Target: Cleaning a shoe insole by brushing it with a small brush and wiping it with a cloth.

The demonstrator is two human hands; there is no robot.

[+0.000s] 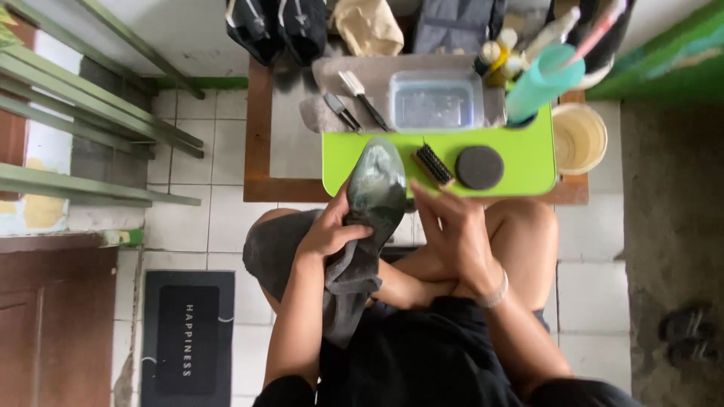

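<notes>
Held over my lap, the shoe (377, 185) lay sole-up in a grey cloth (353, 275), my left hand (329, 230) closed around both, right hand (452, 226) open beside it, wiping seemingly underway, brush (433, 165) unused on the green bench (528, 162).

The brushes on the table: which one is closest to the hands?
The small dark-bristled brush on the green tray, just above the right hand. The other brushes lie farther back.

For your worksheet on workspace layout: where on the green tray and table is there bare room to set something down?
Bare green tray right of the round sponge; bare tabletop left of the tray. Crowded: the back, around the clear box and bottles.
</notes>
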